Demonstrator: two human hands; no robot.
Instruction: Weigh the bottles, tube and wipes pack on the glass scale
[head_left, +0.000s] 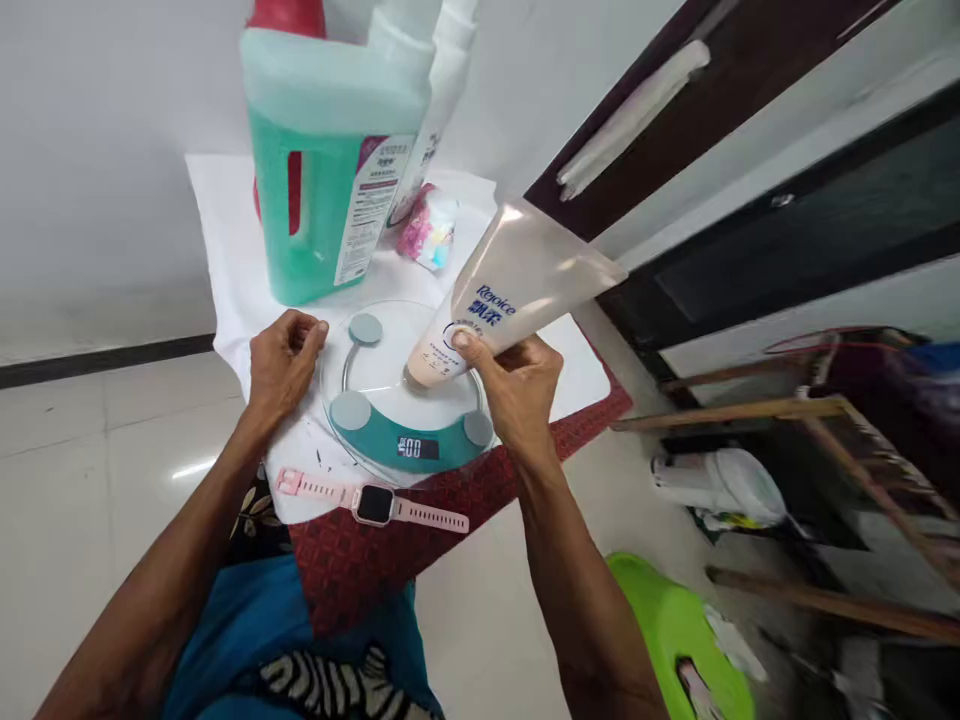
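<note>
My right hand (517, 385) grips a pale pink Rejoice squeeze tube (517, 265), thumb in front and fingers behind. The tube is tilted, cap end low over a round glass scale (375, 430) with a teal band; I cannot tell whether the cap touches the glass. Lit digits on the scale's display (418, 447) look like zeros. Beside the scale's left rim rests my left hand (285, 360), fingers curled in with nothing visible in them. A pink smartwatch (373, 504) lies stretched out along the near side of the scale.
Behind the scale stand a big jug of green liquid (322, 170), a white bottle (435, 110), a red container (289, 15) and a small floral-patterned container (429, 228). White cloth (232, 260) covers the red-patterned tabletop (352, 560). A green stool (667, 640) and wooden frame (750, 412) stand right.
</note>
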